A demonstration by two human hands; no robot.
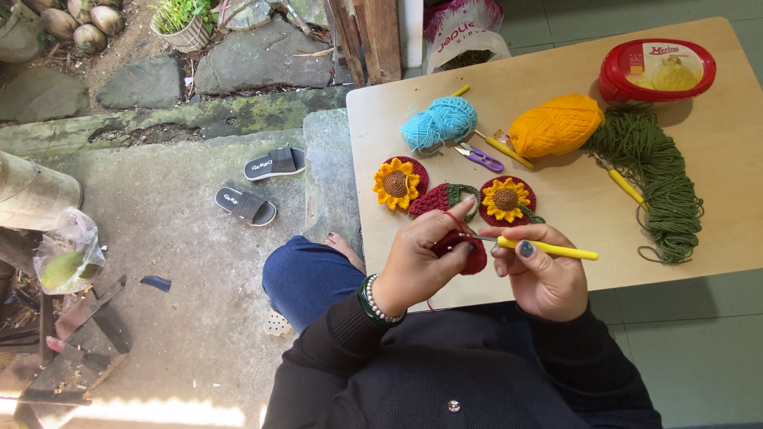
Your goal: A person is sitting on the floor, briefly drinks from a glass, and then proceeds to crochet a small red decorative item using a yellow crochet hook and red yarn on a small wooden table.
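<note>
Fingers (445, 230) half hiding red crochet piece (469, 258)

Plenty of bare table (715, 183) right of the green yarn (656, 171). Ahead of the hands it's crowded: sunflower coasters (506, 199), scissors (481, 157), yarn balls (556, 125).

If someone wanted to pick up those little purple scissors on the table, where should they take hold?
Probably by the purple handle loops of the scissors, coming from above on the right. They lie flat, loops toward the orange yarn ball, thin blades pointing left at the blue yarn, so the loops are the broader, safer end.
</note>
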